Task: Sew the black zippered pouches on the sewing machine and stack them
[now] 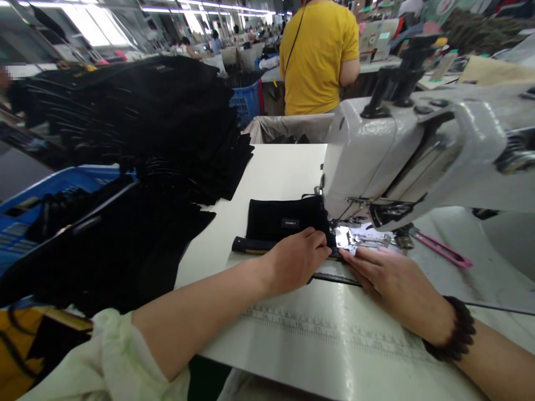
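A black fabric piece (271,214) with a small label lies flat on the sewing table, its right edge by the needle area of a white sewing machine (363,156). Along its near edge runs a black zipper strip (251,247) with yellowish teeth. My left hand (298,259) is closed over this edge, fingers bent and pinching strip and fabric together. Just right of it, my right hand (388,281) has its fingers together, tips pinching the strip's end in front of the presser foot. The fingertips partly hide the strip there.
A tall stack of black fabric pieces (146,117) rises at the left, above a blue basket (83,174). Pink-handled thread snips (443,248) lie right of the needle. A ruler tape (301,326) is on the table's near part. A person in yellow (320,55) stands beyond.
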The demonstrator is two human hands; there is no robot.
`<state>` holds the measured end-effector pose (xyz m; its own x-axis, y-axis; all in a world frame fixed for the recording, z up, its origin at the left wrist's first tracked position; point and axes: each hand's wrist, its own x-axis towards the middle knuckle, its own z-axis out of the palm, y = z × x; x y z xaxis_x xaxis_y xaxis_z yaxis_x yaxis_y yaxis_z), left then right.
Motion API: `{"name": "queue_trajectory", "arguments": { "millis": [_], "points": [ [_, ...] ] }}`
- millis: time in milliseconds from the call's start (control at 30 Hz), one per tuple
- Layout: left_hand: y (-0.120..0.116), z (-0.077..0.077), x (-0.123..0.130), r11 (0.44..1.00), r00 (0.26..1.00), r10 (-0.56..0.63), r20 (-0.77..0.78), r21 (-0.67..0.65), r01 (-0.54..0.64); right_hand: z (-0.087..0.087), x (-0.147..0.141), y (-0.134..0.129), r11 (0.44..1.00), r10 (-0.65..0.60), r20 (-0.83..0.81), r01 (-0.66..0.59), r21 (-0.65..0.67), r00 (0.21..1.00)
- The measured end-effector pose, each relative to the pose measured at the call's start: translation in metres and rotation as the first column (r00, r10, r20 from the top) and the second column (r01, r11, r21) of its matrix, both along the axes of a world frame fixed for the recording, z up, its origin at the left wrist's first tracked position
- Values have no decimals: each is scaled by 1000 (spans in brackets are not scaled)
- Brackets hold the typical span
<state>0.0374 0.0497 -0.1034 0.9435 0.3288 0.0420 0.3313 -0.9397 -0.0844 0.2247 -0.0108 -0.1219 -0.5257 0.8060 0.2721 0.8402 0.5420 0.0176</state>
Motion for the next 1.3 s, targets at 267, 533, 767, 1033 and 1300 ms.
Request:
{"name": "queue_trajectory", "arguments": {
  "millis": [267,533,767,1033,1300],
  "points": [
    [7,-1,3,1000,1000,-4,3,31,4,-4,1,2,996,-63,25,65,-69,998],
    [18,-6,6,999,998,50,43,-4,-50,-6,1,6,975,-170,-69,158,-154,983],
    [20,-9,6,998,995,64,71,-22,-63,-7,-1,7,959,-211,-87,188,-213,974],
    [22,-13,6,998,993,67,102,-17,-66,-8,-1,7,951,-236,-89,211,-227,968],
    [23,-14,7,998,993,47,106,23,-50,-11,-1,7,955,-236,-75,217,-203,969]
  ]
}}
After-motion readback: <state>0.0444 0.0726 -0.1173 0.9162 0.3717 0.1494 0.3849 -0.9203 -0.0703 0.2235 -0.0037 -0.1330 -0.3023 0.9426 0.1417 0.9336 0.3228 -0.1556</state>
